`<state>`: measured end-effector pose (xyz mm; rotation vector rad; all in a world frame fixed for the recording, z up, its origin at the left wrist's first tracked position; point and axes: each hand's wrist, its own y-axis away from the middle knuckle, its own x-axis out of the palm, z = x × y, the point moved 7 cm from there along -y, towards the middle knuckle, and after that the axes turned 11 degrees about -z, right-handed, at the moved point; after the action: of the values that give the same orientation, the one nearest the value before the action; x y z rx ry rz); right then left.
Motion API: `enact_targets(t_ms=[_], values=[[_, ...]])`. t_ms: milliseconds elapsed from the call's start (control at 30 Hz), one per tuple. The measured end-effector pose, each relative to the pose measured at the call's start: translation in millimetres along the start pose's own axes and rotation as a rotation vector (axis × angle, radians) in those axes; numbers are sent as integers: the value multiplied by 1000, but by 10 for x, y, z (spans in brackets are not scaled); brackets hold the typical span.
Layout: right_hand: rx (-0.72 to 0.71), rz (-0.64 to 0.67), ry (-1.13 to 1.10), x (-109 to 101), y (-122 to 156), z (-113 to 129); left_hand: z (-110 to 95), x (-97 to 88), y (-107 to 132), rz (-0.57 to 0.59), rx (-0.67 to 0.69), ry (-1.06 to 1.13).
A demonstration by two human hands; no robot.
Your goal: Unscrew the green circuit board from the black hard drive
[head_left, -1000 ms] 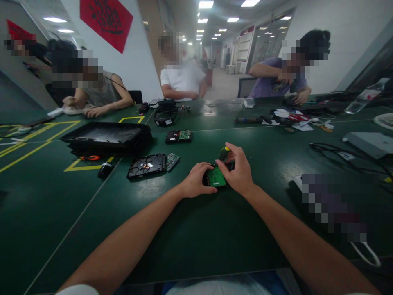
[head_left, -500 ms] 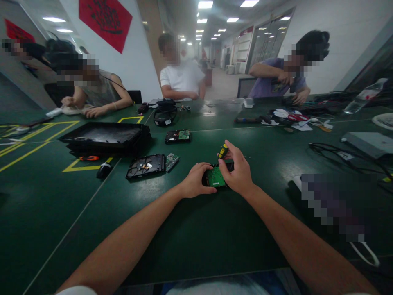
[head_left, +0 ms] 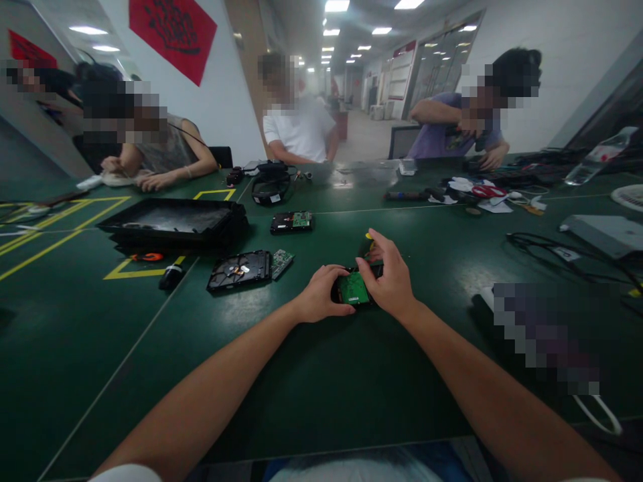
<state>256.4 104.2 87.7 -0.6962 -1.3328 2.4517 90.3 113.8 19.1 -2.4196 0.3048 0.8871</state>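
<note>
A hard drive [head_left: 354, 289] lies on the green table in front of me, its green circuit board facing up. My left hand [head_left: 325, 294] grips the drive's left end between thumb and fingers. Over the right end, my right hand [head_left: 389, 276] is closed round a small screwdriver [head_left: 369, 239] with a yellow and black handle. Most of the handle is behind the fingers, and its tip is hidden. To the left sit an opened black drive casing [head_left: 240, 271] and a loose circuit board [head_left: 282, 264]. Farther back lies another hard drive [head_left: 291, 221].
A large black tray-like casing [head_left: 175, 224] stands at the left, with an orange-handled tool [head_left: 147, 257] and a black mouse-like object [head_left: 171, 277] near it. Black cables [head_left: 547, 251] and a grey box [head_left: 603, 234] lie right. Several people sit across the table.
The yellow and black handle has turned in my right fingers and shows less of itself. My left hand and the hard drive stay in place.
</note>
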Motion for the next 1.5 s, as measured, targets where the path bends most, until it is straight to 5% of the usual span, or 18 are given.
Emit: enact_targets(t_ms=[1500], values=[[-15,41,-13,2,-22,42,21,12,3,19,-11,-6]])
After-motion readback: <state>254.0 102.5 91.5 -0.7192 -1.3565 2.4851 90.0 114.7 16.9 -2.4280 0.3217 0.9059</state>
